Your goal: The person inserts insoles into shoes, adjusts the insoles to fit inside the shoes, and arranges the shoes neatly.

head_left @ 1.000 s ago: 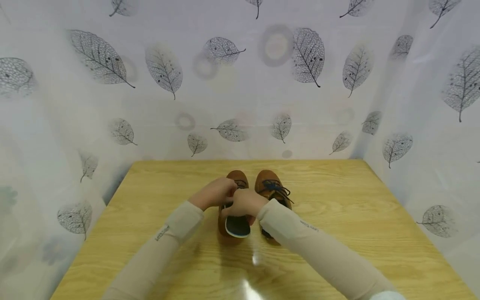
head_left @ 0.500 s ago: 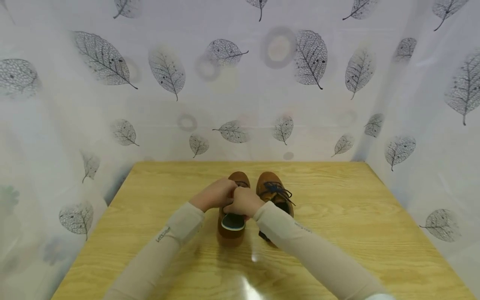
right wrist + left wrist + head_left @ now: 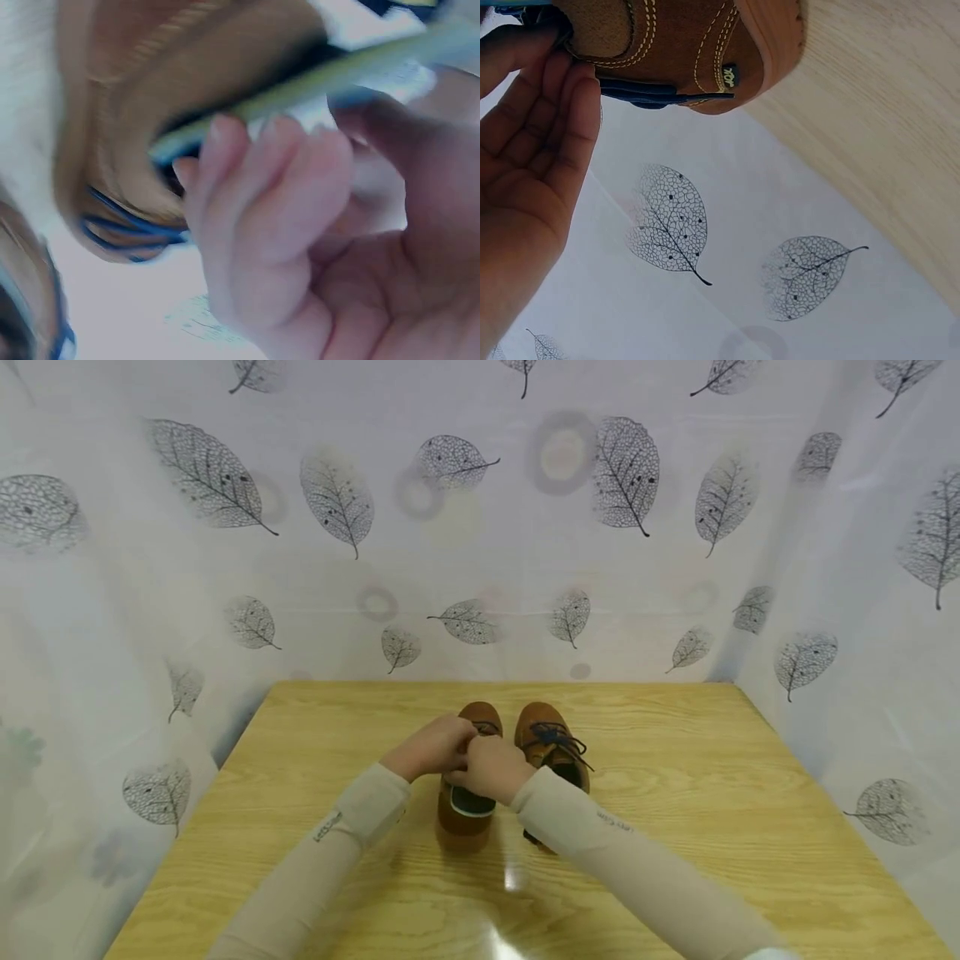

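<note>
On the table the left brown shoe (image 3: 463,833) lies with its toe pointing away. An insole (image 3: 472,803), dark on top with a pale edge, is partly inside its opening. My right hand (image 3: 495,768) pinches this insole between thumb and fingers; the right wrist view shows the insole (image 3: 292,94) edge-on, blurred, entering the shoe. With my left hand (image 3: 431,748) I pinch a dark part at the shoe's throat, apparently the tongue; in the left wrist view the fingertips close on it beside the blue laces (image 3: 656,94). The insole's front end is hidden.
A second brown shoe (image 3: 540,727) with a dark blue bow stands just right of the first, partly behind my right wrist. Both stand on a wooden table (image 3: 675,793). A whitish leaf-print curtain (image 3: 480,560) borders the table's back and sides.
The insole has slid forward, deeper into the left shoe, and less of its rear end sticks out. My right hand keeps its hold; the left hand stays at the throat.
</note>
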Demonstrator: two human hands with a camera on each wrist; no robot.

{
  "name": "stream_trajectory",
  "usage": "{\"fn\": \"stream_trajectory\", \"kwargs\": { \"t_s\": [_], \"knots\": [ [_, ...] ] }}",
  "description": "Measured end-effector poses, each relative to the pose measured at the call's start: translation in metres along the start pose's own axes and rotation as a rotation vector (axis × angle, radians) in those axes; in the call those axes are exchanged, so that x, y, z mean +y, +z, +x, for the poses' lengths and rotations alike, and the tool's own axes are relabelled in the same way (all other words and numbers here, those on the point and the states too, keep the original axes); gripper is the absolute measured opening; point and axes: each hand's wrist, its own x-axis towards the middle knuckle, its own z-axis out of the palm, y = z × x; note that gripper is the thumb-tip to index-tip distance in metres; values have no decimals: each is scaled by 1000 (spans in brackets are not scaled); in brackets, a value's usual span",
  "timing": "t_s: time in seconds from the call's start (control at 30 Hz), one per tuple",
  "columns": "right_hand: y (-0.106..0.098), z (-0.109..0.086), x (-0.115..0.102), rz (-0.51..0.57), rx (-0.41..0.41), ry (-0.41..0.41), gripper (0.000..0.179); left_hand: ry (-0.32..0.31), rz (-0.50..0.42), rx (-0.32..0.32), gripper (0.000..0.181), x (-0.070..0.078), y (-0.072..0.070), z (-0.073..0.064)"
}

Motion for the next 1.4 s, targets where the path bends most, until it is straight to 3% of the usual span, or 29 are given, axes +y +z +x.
{"fn": "stream_trajectory", "kwargs": {
  "t_s": [0.17,0.27,0.37,0.67,0.97,1.4],
  "knots": [
    [-22,-16,-3,71,-191,-12,55,-14,35,11,17,-2,-3,-2],
    [-24,-19,-3,130,-329,28,55,-23,64,7,13,-2,-4,-3],
    [-20,-18,-2,145,-368,54,54,-30,66,1,12,-1,-3,-3],
    [-14,-15,3,239,-248,29,53,-32,61,1,14,0,-2,-3],
    [-7,-5,4,245,-156,61,48,-28,44,-1,11,0,0,-1],
    [15,9,14,294,14,-13,43,-14,-3,3,30,5,0,0]
  ]
}}
